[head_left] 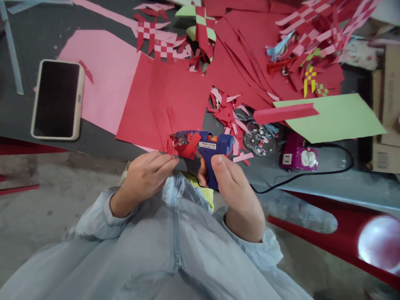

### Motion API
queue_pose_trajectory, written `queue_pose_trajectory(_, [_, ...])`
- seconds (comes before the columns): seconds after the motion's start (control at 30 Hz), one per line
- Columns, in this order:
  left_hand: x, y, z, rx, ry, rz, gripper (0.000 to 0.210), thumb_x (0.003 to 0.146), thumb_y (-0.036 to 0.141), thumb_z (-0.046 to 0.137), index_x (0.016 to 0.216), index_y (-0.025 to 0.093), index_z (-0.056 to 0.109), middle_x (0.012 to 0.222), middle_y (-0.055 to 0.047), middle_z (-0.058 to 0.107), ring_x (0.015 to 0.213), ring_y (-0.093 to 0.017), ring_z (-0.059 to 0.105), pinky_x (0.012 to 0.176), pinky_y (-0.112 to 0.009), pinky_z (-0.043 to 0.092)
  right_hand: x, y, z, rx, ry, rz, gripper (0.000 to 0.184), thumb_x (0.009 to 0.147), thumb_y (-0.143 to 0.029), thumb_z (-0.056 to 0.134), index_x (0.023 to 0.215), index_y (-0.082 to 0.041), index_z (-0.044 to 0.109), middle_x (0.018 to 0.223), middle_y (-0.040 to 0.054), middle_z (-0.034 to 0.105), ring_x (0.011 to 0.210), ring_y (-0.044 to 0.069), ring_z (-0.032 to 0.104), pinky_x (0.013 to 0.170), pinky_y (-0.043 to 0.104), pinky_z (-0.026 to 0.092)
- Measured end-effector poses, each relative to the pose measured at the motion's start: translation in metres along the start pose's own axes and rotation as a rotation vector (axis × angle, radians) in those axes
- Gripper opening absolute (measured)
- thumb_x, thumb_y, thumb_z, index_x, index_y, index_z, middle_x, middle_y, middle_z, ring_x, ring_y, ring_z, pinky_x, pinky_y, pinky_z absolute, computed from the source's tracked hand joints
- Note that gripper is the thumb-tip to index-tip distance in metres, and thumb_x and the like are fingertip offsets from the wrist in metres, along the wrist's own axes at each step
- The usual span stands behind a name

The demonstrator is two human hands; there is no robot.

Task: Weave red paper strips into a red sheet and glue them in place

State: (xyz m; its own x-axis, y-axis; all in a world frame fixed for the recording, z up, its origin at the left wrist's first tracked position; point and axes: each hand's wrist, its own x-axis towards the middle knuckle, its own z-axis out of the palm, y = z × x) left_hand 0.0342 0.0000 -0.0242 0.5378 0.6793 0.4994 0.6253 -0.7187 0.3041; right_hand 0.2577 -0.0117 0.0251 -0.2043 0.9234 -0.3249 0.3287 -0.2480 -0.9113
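My right hand [236, 183] is wrapped round the handle of a blue hot glue gun [208, 146], whose nozzle points left. Bits of red paper and tangled scraps cling around its front end. Left of it, my left hand [148, 173] is closed, fingers pressed together just below the nozzle. Whatever those fingers may hold is hidden. Beyond both hands lies a sheet of red paper [168, 96], overlapping a pink sheet [106, 83]. Loose red strips rest near its lower edge.
A phone [58, 100] lies on the dark table at left. Right of the glue gun are a clear dish of beads [262, 137], a purple power socket [298, 154] with a black cord, and a green sheet [337, 116]. Woven red-and-pink paper pieces [162, 39] are scattered at the back.
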Motion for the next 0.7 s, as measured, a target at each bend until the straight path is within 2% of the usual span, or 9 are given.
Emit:
queue_pose_trajectory(0.4, [-0.0011,-0.0004,0.0014,0.005,0.009,0.004,0.021,0.095,0.013,0.051,0.114,0.019,0.059,0.101,-0.001,0.077,0.081,-0.017,0.067,0.070,-0.031,0.053,0.0001,-0.0069,-0.0017,0.010,-0.012,0.055,0.050,0.101,-0.063,0.035,0.075,-0.025,0.055,0.063,-0.0007,0.062,0.061,0.015,0.055,0.063,0.031,0.042])
queue_pose_trajectory(0.53, [-0.0002,0.0001,0.0006,-0.008,0.007,0.004,0.020,0.096,0.013,0.051,0.112,0.017,0.060,0.099,-0.002,0.077,0.081,-0.017,0.067,0.069,-0.031,0.053,0.0025,-0.0049,-0.0021,0.012,0.011,0.053,0.049,0.101,-0.065,0.036,0.079,-0.025,0.056,0.062,-0.0016,0.062,0.060,0.015,0.055,0.062,0.031,0.043])
queue_pose_trajectory(0.7, [-0.0005,0.0001,0.0006,-0.007,0.003,-0.008,0.020,0.095,0.012,0.051,0.111,0.018,0.061,0.099,-0.002,0.077,0.080,-0.017,0.067,0.069,-0.030,0.053,0.0007,-0.0046,-0.0051,-0.028,-0.006,0.025,0.050,0.102,-0.062,0.036,0.075,-0.024,0.055,0.062,-0.0006,0.062,0.060,0.016,0.055,0.063,0.032,0.043])
